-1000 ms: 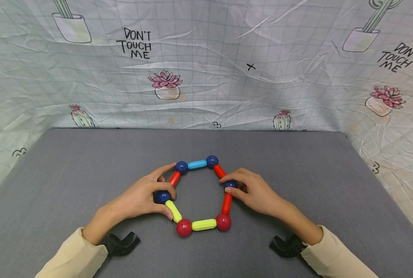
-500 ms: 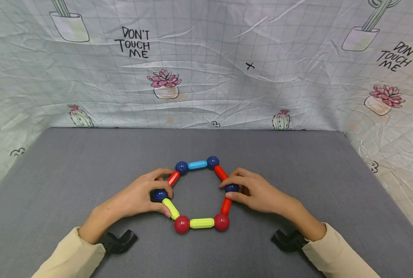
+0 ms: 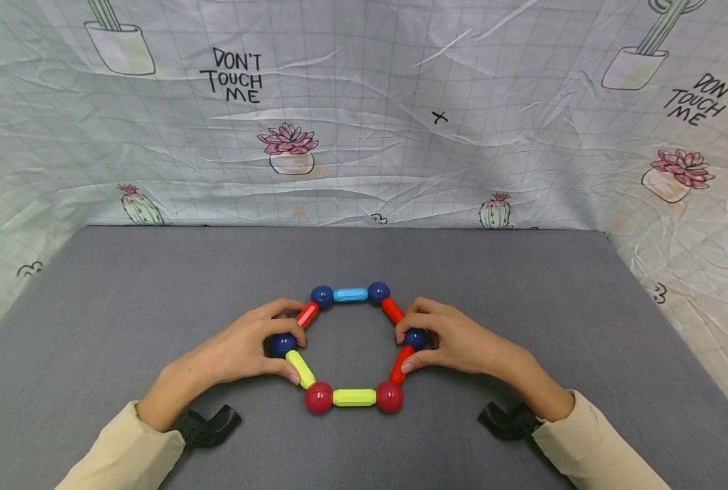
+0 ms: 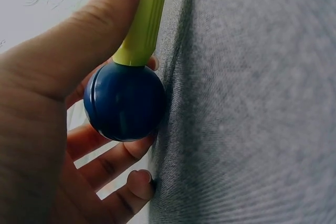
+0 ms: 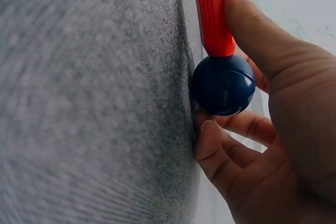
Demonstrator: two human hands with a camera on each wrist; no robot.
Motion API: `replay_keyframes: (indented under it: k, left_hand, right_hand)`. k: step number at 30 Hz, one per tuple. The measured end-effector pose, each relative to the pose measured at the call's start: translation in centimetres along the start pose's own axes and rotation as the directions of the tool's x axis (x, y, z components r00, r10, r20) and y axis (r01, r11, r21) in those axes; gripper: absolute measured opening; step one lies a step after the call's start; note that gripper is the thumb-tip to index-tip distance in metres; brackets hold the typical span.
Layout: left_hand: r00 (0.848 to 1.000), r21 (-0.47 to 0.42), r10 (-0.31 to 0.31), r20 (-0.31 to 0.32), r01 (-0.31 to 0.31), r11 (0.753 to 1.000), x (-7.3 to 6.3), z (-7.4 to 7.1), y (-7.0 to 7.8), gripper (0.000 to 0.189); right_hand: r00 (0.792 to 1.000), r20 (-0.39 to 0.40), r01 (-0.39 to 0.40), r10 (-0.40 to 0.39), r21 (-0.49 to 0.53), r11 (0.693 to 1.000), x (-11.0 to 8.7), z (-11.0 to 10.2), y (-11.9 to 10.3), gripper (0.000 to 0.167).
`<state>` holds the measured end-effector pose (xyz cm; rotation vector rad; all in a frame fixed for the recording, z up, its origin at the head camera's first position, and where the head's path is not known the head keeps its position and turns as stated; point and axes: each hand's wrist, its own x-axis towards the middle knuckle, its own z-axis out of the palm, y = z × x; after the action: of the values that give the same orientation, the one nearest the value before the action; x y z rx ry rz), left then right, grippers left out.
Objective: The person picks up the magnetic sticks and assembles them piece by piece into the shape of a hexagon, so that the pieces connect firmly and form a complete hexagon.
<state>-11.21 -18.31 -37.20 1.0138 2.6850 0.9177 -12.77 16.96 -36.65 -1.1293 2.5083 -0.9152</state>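
Note:
A six-sided ring of magnetic building rods and balls lies on the grey tabletop. Its far side is a light blue rod [image 3: 350, 295] between two dark blue balls; its near side is a yellow rod [image 3: 354, 397] between two red balls. My left hand [image 3: 254, 344] curls round the left blue ball [image 4: 126, 102], thumb along the slanting yellow rod [image 4: 143, 19]. On the opposite corner my right hand [image 3: 456, 337] holds the right blue ball [image 5: 223, 85], its thumb against the lower red rod [image 5: 214, 14]. Fingers partly cover the upper red rods [image 3: 392, 310] on both sides.
The grey tabletop [image 3: 352, 449] runs back to a hanging cloth [image 3: 370, 156] printed with cacti and lettering. A black wrist-worn device [image 3: 209, 427] sits under the left wrist and another black device [image 3: 508, 420] under the right.
The ring has widened into a more even hexagon: the left blue ball moved slightly left, the right one right and nearer. The right thumb slid from the ball to the lower red rod.

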Motion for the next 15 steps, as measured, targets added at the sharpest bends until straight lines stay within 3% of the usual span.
replay_keyframes:
  k: [15]
  left_hand:
    - [1.0,0.006,0.006,0.001,-0.006,1.0,0.0,-0.05,-0.1,0.041]
  right_hand:
    - [0.999,-0.001,0.037,-0.037,-0.012,0.999,-0.08,-0.11,0.33,0.03]
